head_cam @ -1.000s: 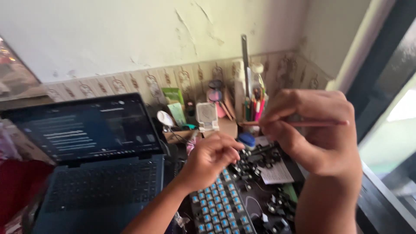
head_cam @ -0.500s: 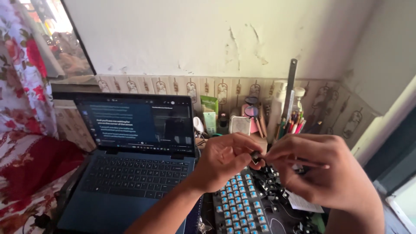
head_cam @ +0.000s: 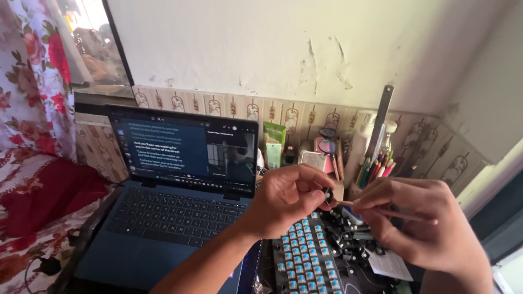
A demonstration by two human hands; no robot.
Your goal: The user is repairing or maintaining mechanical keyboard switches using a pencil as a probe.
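Note:
My left hand (head_cam: 289, 198) pinches a small black keyboard switch (head_cam: 327, 194) between thumb and fingers, raised above the desk. My right hand (head_cam: 422, 220) grips a thin wooden stick (head_cam: 381, 209) whose tip touches the switch. Directly below both hands lies a keyboard (head_cam: 305, 256) with its keycaps off, showing rows of blue switches. A pile of loose black switches (head_cam: 351, 239) sits to the right of the keyboard, under my right hand.
An open dark blue laptop (head_cam: 174, 218) stands at the left, screen lit. Behind the hands are a cup of coloured pencils (head_cam: 376, 166), a metal ruler (head_cam: 381, 117), tubes and small bottles (head_cam: 274, 144) against the wall. Red floral fabric (head_cam: 38, 190) lies at far left.
The view swung left, bringing the laptop more central. My hands have come together, and the stick tip now meets the switch held in my left hand.

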